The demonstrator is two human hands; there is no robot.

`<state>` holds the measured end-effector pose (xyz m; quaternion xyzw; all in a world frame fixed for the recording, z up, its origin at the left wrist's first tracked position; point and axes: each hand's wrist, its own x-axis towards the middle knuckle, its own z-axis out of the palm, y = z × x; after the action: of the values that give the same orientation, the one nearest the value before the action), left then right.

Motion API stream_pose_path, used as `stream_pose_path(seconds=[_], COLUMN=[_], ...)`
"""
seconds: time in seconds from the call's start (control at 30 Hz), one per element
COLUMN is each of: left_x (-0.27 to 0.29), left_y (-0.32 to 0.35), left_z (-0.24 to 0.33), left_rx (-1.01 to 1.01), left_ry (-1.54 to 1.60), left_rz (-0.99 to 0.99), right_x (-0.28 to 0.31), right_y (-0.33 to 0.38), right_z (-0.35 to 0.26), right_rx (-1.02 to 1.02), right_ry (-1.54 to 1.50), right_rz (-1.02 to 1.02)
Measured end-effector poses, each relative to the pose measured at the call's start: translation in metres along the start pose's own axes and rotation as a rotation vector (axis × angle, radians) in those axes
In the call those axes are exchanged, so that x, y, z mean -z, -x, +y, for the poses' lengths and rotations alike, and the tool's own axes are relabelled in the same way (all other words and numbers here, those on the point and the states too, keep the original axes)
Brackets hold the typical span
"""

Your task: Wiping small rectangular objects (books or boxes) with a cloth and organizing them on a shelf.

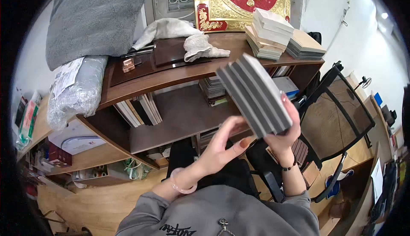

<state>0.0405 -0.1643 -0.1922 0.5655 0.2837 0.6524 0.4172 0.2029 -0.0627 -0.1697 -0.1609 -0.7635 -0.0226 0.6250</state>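
Note:
My right hand (pixel 284 129) grips a stack of flat slabs (pixel 256 97), with its fingers along the right side and its thumb beneath. The slabs show alternating dark and light grey edges and a pale top face; I cannot tell if they are books, boxes or samples. The stack is tilted and held in the air before the shelf. Just left of its lower end is my left hand (pixel 220 146), thumb and fingers apart, fingertips close to the stack's edge. An orange-brown patch shows at the left thumb tip, too blurred to name.
Ahead stands a brown wooden shelf unit (pixel 171 82) with white cloths (pixel 198 48), more stacked slabs (pixel 269 33) and a gold and red panel (pixel 243 1) on top. A wrapped parcel (pixel 79 91) and grey cushion (pixel 96 18) crowd the left. A mesh chair (pixel 337 120) stands right.

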Motion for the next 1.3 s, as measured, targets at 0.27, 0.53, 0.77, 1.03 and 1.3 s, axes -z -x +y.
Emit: stream_pose_path(seconds=[0.27, 0.53, 0.77, 1.03, 1.3], left_x=[0.075, 0.141, 0.162, 0.212, 0.148], left_y=[-0.119, -0.168, -0.167, -0.139, -0.092], left_z=[0.054, 0.038, 0.064, 0.067, 0.038], left_rx=[-0.437, -0.357, -0.321, -0.135, -0.435], left_ry=[-1.354, -1.608, -1.49, -1.603, -1.714], left_rz=[0.221, 0.157, 0.39, 0.51, 0.656], right_x=[-0.049, -0.058, -0.064, -0.099, -0.127], right_y=[-0.061, -0.072, -0.084, -0.109, -0.123], right_z=[0.016, 0.008, 0.026, 0.019, 0.041], right_rx=[-1.079, -1.888, -1.873, -1.667, -1.674], right_ry=[-1.022, -1.29, -1.273, -1.11, -1.136], right_rz=[0.249, 0.437, 0.458, 0.141, 0.019])
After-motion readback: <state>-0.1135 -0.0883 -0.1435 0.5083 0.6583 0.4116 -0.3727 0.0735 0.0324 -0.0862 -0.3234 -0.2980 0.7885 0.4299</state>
